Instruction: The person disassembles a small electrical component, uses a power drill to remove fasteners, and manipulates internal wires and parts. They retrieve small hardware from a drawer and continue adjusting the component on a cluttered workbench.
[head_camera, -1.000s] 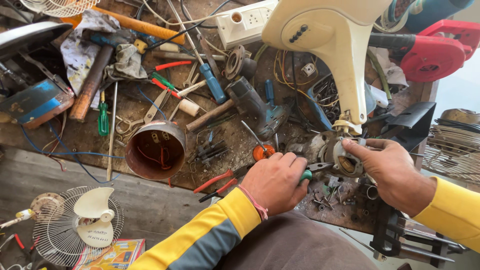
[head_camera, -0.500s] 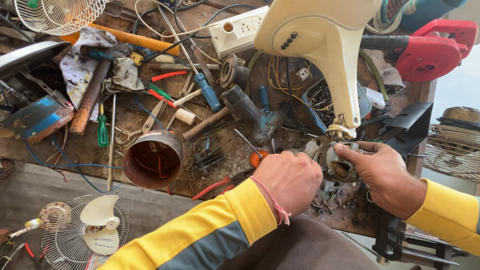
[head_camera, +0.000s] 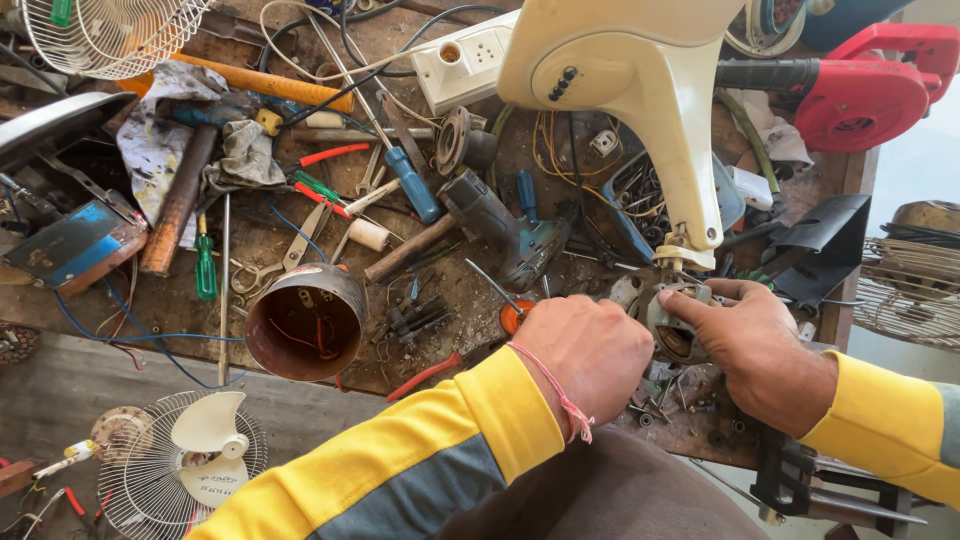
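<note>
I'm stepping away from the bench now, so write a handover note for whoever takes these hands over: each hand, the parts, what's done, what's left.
Left hand: fist closed beside the motor, back of hand up; what it grips is hidden.
Right hand: holds the fan motor steady on the bench edge.
Fan stand: lies on the bench, its neck end just above the motor.
Metal housing: off, open, left of the hands.
Screwdriver: lies by the left hand.
Done: motor out of its housing, apart from the stand.
Left: probably the work on the motor itself; loose small parts lie under the hands.
</note>
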